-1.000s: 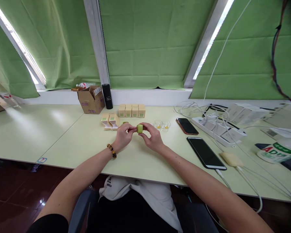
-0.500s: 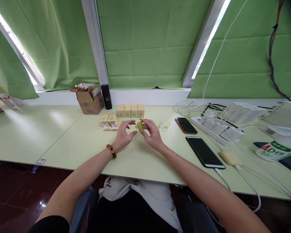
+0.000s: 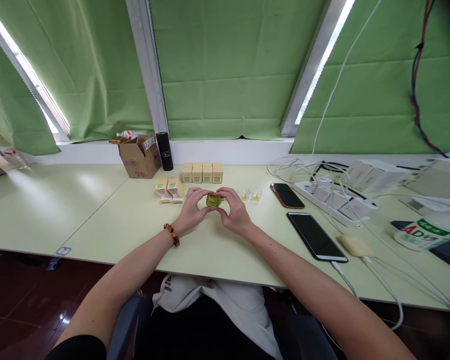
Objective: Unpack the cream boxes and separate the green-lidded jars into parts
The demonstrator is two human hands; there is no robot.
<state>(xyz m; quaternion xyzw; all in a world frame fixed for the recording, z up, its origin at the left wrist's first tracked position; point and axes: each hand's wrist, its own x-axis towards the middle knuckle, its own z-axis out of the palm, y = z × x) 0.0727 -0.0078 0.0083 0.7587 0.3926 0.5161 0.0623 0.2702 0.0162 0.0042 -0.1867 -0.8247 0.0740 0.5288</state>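
Note:
Between my fingertips is a small olive-green case, its hollow-looking face turned up toward me. My left hand pinches it along the left side with thumb and forefinger. On the other side, my right hand grips it with thumb above and below partly hidden by the fingers. Two small card boxes with raised flaps stand to the left of my left hand. Just beyond my right hand lie clear plastic pieces with yellow parts.
Several closed card boxes form a row behind my hands. A carton and a black bottle stand at the back left. To the right lie two phones, a power strip with tangled cables and a white bottle.
My left hand has closed in on the green case, which only my right hand held before. The case has turned, so its hollow-looking face shows now and its small loop no longer does.

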